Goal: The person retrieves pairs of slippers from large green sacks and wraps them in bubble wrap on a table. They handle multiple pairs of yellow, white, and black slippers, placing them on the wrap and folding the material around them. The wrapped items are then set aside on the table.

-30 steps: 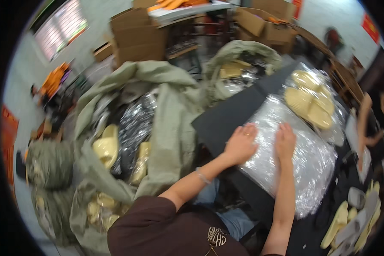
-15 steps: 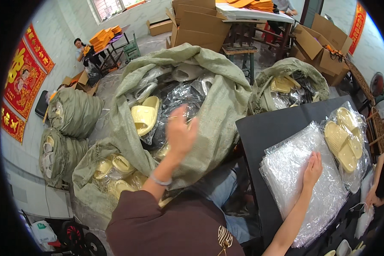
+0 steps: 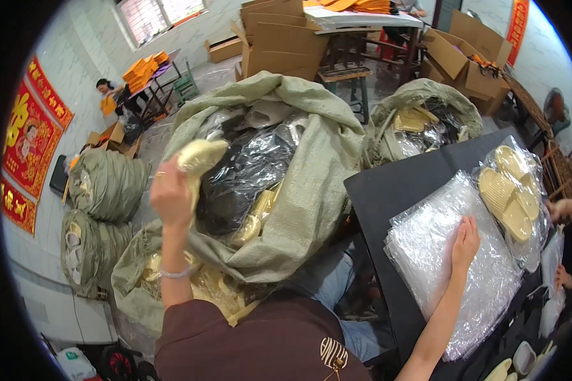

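My left hand [image 3: 171, 193] grips a pale yellow slide slipper [image 3: 202, 154], blurred by motion, over the left rim of a large pale green woven sack [image 3: 327, 159]. Inside that sack lie slippers in clear and dark plastic, with more yellow slippers [image 3: 258, 214] near its front. My right hand [image 3: 466, 244] rests with fingers outstretched on a stack of clear plastic bags [image 3: 429, 235] on the black table [image 3: 375, 190]. Just beyond the stack lies a pair of yellow slippers [image 3: 513, 197] in a clear bag.
A smaller sack with yellow slippers [image 3: 149, 267] sits front left, beside two stacked full sacks [image 3: 111, 181]. Another open sack [image 3: 391, 140] stands behind the table. A co-worker's hands [image 3: 562, 209] are at the right edge. Cardboard boxes [image 3: 279, 54] stand at the back.
My left hand has moved left from the middle of the large sack and now holds a yellow slipper. My right hand stays on the bags. The whole view has shifted slightly.
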The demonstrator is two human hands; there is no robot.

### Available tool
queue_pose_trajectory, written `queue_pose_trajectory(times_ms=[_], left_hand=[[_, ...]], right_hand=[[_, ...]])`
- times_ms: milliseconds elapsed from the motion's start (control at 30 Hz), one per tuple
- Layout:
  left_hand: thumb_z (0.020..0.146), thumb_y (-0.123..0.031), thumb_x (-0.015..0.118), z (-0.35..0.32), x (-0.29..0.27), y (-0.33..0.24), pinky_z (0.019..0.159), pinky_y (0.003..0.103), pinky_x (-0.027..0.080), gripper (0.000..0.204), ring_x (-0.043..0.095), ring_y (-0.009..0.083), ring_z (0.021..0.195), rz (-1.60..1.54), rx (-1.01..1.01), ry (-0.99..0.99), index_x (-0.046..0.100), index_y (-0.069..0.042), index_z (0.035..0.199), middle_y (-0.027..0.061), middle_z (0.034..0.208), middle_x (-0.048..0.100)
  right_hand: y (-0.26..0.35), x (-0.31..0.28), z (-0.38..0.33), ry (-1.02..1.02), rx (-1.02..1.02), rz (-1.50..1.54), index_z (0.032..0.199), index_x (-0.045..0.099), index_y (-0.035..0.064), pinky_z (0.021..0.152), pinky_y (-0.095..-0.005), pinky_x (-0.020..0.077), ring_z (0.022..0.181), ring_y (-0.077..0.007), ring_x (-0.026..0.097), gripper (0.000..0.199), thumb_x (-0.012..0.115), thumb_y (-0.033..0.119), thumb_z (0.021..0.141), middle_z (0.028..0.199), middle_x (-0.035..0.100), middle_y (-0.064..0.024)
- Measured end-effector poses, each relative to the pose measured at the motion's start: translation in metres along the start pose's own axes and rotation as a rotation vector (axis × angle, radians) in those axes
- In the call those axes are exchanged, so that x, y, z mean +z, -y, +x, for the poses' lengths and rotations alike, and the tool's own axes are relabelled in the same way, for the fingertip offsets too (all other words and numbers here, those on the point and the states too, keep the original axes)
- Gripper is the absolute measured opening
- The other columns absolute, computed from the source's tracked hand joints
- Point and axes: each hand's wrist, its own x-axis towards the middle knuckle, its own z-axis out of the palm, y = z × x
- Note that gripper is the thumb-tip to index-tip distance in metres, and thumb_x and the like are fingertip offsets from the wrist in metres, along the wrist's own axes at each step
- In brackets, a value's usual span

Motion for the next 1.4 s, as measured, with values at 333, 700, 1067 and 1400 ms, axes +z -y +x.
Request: queue_pose_trajectory(times_ms=[333, 700, 1067, 1400], left_hand=[[0.088, -0.007, 0.061, 0.115, -0.032, -0.183, 0.083, 0.039, 0.051, 0.030, 0.063, 0.0318, 0.094, -1.314, 0.420, -0.571, 0.051, 0.003, 0.114, 0.0174, 0.109, 0.059], [0.080, -0.009, 0.059, 0.025, 0.031, -0.393, 0.104, 0.042, 0.036, 0.046, 0.048, 0.0231, 0.124, -1.436, 1.517, -0.036, 0.053, -0.012, 0.126, 0.0029, 0.132, 0.052], [0.091, -0.033, 0.054, 0.008, 0.033, -0.392, 0.072, 0.045, 0.049, 0.031, 0.064, 0.0332, 0.086, -1.238, 0.564, 0.985, 0.059, -0.002, 0.096, 0.0170, 0.095, 0.065], [0.088, -0.047, 0.056, -0.029, 0.037, -0.411, 0.067, 0.043, 0.049, 0.046, 0.064, 0.0353, 0.076, -1.114, 0.539, 1.129, 0.058, -0.002, 0.090, 0.0176, 0.075, 0.066]], right_hand=[[-0.006, -0.058, 0.013, -0.302, 0.399, 0.811, 0.121, 0.056, -0.0008, 0.099, -0.0437, 0.0392, 0.114, -0.0265, 0.054, 0.045, 0.041, 0.035, 0.098, 0.129, 0.055, -0.0136], [-0.087, -0.193, -0.081, -0.146, 0.670, 1.552, 0.120, 0.055, 0.0037, 0.085, -0.0325, 0.0495, 0.101, -0.0234, 0.061, 0.037, 0.045, 0.031, 0.096, 0.114, 0.061, -0.0130], [-0.042, -0.205, -0.090, -0.624, 0.269, -0.057, 0.112, 0.059, 0.0014, 0.082, -0.0319, 0.0447, 0.091, -0.0210, 0.057, 0.037, 0.059, 0.032, 0.090, 0.101, 0.062, -0.0100], [-0.041, -0.182, -0.084, -0.036, 0.401, 0.074, 0.120, 0.056, 0.0002, 0.064, -0.0304, 0.0440, 0.070, -0.0171, 0.058, 0.052, 0.073, 0.023, 0.077, 0.071, 0.053, -0.0040]])
